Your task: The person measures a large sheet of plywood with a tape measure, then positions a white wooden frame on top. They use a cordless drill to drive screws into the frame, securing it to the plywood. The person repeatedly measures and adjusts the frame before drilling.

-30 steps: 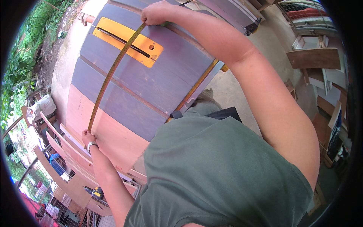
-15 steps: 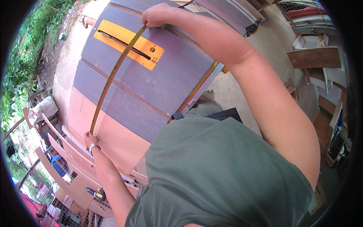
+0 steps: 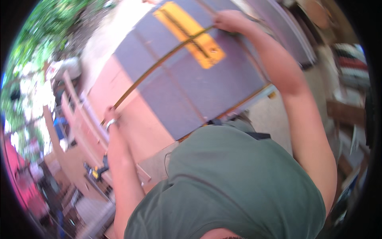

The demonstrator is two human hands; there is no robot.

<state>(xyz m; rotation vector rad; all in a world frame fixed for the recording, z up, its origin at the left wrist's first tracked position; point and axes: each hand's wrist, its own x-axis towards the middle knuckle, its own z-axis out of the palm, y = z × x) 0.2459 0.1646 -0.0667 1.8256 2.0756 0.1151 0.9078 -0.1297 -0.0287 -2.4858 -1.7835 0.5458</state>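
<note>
A yellow tape measure [image 3: 159, 63] stretches slantwise in a bowed line between my two hands. My right hand [image 3: 230, 21] is closed around its far end, above the grey saw table [image 3: 227, 83]; its case, if there, is hidden by the fingers. With a silver watch at the wrist, my left hand [image 3: 111, 114] pinches the blade near the left edge of a pale pinkish wooden panel [image 3: 147, 127]. Between the hands the blade passes over a yellow insert plate [image 3: 209, 61] with a dark slot. The picture is blurred by motion.
Long wooden strips [image 3: 73, 113] lean beyond the panel's left edge. A yellow and black cordless drill [image 3: 94, 172] lies at the lower left. Wooden pieces [image 3: 345, 113] are stacked on the right, and a pale sack [image 3: 65, 68] sits at the far left.
The view has swung, so table, tape and hands appear farther right. Both hands keep their grip on the tape, which now slants more across the table.
</note>
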